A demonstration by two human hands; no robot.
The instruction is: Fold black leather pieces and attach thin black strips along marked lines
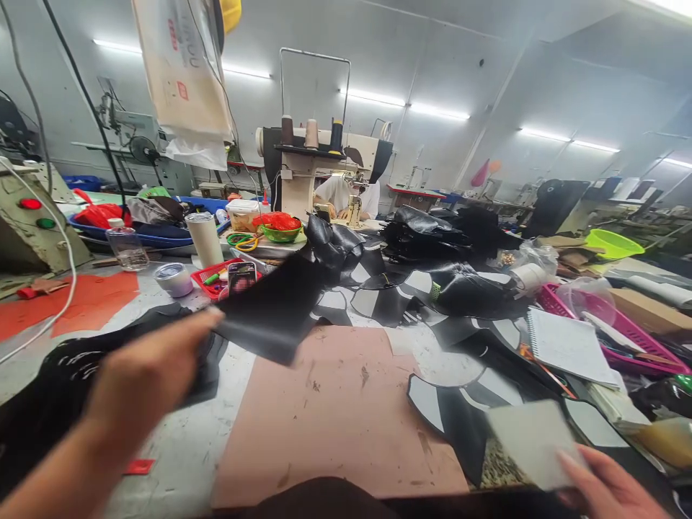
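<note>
- Left hand [145,371]: blurred; fingertips appear pinched on the smooth black leather-like sheet [270,313], raised at the far-left edge of the flat pink board [335,411].
- Right hand [608,483]: thumb and fingers clamped on a thin, pale-grey rectangular piece [533,436].
- Black curved pieces with pale panels [454,411]: several, panels already on.
- Raised sheet: no panel on its visible face.
</note>
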